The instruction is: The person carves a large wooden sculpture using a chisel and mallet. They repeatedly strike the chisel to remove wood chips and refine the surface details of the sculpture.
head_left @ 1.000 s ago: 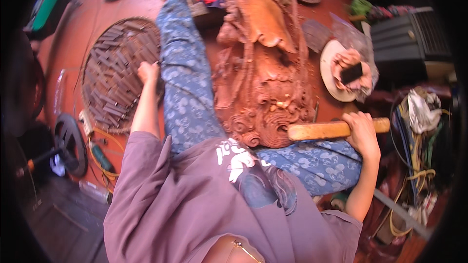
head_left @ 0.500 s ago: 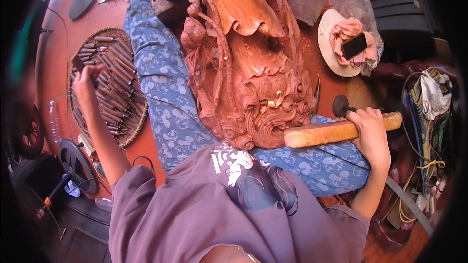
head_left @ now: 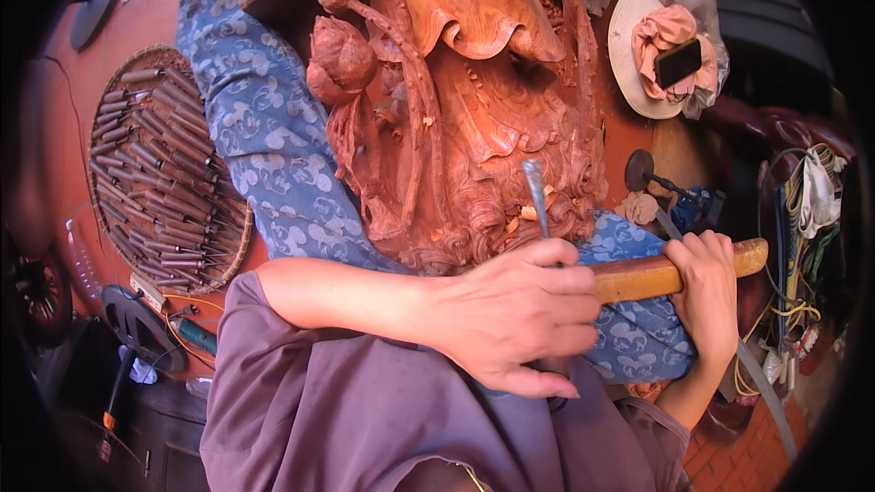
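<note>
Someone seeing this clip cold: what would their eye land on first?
Probably the large reddish wood carving, filling the upper middle. Just below it, the left hand grips a metal-bladed tool, and the right hand holds a wooden bar. A round woven tray of wooden-handled tools sits at left.

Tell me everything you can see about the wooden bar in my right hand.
The bar is long, thick and yellow-brown, with a wooden look and a rounded right end. It tilts slightly up rightward, above the blue trousers. The right hand grips it; the left hand hides its left end. Whether it touches the trousers is unclear.
</note>
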`<action>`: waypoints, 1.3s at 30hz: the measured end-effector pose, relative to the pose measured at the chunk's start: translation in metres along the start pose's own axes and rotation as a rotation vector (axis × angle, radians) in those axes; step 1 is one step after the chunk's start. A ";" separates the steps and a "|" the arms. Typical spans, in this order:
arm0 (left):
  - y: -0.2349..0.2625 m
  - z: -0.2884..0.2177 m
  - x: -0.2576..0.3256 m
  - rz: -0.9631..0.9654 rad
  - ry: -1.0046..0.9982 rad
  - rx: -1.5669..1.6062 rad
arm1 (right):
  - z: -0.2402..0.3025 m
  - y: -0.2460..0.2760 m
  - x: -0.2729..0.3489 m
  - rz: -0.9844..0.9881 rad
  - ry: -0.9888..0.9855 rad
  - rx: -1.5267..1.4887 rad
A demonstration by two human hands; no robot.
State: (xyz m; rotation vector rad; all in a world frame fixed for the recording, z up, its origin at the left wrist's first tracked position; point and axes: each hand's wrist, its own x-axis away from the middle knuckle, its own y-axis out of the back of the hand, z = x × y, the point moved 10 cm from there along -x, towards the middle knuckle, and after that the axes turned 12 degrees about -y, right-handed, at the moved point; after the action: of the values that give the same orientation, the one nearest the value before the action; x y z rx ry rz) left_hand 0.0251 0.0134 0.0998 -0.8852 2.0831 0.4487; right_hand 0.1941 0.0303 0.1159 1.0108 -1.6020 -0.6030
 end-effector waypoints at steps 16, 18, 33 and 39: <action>0.048 0.037 0.044 -0.274 -0.040 0.289 | 0.026 0.013 -0.004 0.075 -0.032 0.106; 0.053 0.040 0.044 -0.317 -0.034 0.327 | 0.026 0.012 -0.004 0.080 -0.033 0.120; 0.046 0.038 0.049 -0.327 -0.067 0.209 | 0.075 0.059 0.038 -0.264 0.419 -0.172; 0.043 0.037 0.047 -0.331 -0.094 0.192 | 0.070 0.070 0.041 -0.363 0.345 -0.151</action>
State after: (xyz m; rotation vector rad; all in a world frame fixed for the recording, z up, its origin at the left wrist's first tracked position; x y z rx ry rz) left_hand -0.0060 0.0446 0.0402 -1.0474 1.8141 0.1097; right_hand 0.1046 0.0220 0.1746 1.2270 -1.0641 -0.7362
